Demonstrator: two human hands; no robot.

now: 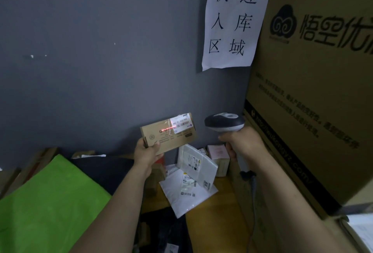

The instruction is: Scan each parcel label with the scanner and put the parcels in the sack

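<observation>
The brown worktop point(218, 222) bears white mailer bags point(188, 194) below the left hand point(148, 152) and a pinkish box point(217, 152) beside the right hand point(242, 143).

A dull grey wall point(90, 50) is seen across most of the view, marked by a few small white chips toward 9 o'clock. A white paper sign point(234, 20) with black handwritten characters is stuck to it at 1 o'clock. A big printed cardboard box point(323, 91) fills 3 o'clock. A brown wooden surface point(218, 222) is glimpsed at 5 o'clock. The room is dimly lit.

Parcel depot: wall sign point(234, 20), piled parcels point(193, 172)
</observation>
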